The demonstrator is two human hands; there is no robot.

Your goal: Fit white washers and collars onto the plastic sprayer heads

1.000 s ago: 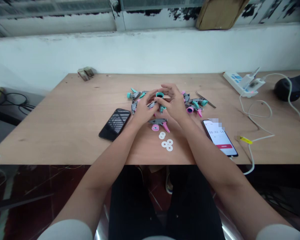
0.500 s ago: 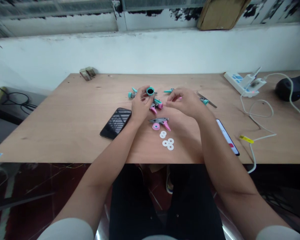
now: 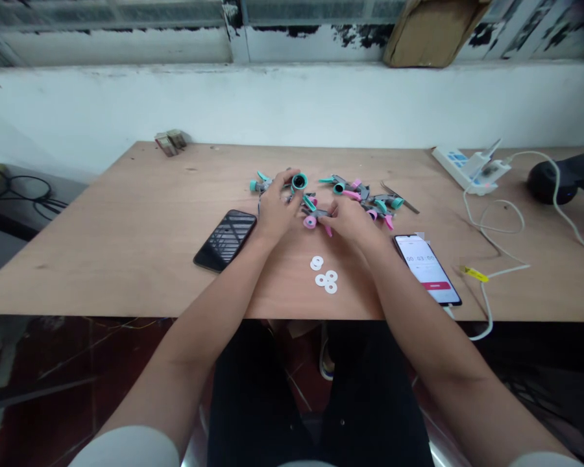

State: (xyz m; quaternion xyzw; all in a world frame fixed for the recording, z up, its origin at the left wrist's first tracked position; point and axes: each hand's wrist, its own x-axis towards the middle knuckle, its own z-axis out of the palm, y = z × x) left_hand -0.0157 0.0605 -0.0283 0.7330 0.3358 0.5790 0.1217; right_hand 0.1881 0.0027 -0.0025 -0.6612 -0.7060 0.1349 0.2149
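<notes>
My left hand (image 3: 276, 209) is closed around a trigger spray head with a teal screw cap (image 3: 299, 181), whose dark open end faces me. A teal trigger (image 3: 309, 203) shows below its fingers. My right hand (image 3: 348, 219) has its fingers bent onto a grey spray head with a pink cap (image 3: 310, 222) and pink trigger, close in front of the left hand. Part of that spray head is hidden by the fingers. Several white ring washers (image 3: 326, 280) lie flat on the table nearer to me, some overlapping.
More grey, teal and pink spray heads (image 3: 365, 192) lie beyond my right hand, with tweezers (image 3: 400, 197) beside them. A dark phone (image 3: 225, 240) lies left, a lit phone (image 3: 428, 269) right. A power strip (image 3: 464, 170) with white cables stands at the back right.
My right hand has come down and toward me onto the pink-capped spray head, which now sits farther from the washers. My left hand still holds the teal-capped one.
</notes>
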